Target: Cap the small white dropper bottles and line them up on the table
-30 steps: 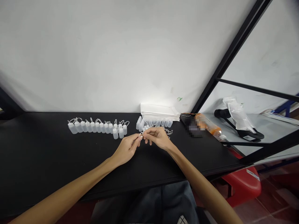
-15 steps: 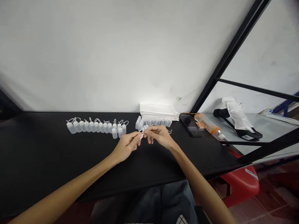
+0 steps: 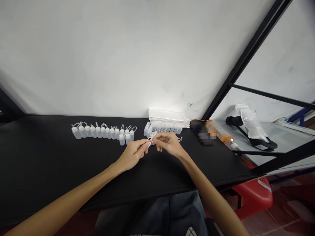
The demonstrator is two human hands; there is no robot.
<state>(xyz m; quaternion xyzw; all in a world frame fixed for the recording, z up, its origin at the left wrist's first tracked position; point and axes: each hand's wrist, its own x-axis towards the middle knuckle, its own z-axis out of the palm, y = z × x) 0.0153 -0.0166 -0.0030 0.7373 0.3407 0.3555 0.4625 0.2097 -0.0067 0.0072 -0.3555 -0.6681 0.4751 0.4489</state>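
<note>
Over the black table, my left hand [image 3: 133, 154] is closed in a pinch around a small white plastic cap [image 3: 149, 143] with a thin looped strap. Fingers hide most of it, and whether a bottle is below it I cannot tell. My right hand [image 3: 170, 144] meets the left, its thumb and forefinger pinched on the strap side of the same cap. To the left stands a row of small translucent squeeze bottles [image 3: 98, 132] with white strapped caps. Just behind my hands are more small bottles [image 3: 148, 130] and loose white caps [image 3: 180, 139], partly hidden.
A stack of white sheets or sleeves [image 3: 168, 117] lies against the wall. On the right are a blurred dark object [image 3: 203, 132], an orange-labelled bottle [image 3: 225, 136] and a black metal frame [image 3: 231, 78]. A red stool [image 3: 257, 198] stands beside the table [image 3: 73, 170].
The view has shifted slightly, so the bottles appear a little further right. Both hands stay together on the cap, with only a small movement of the fingers.
</note>
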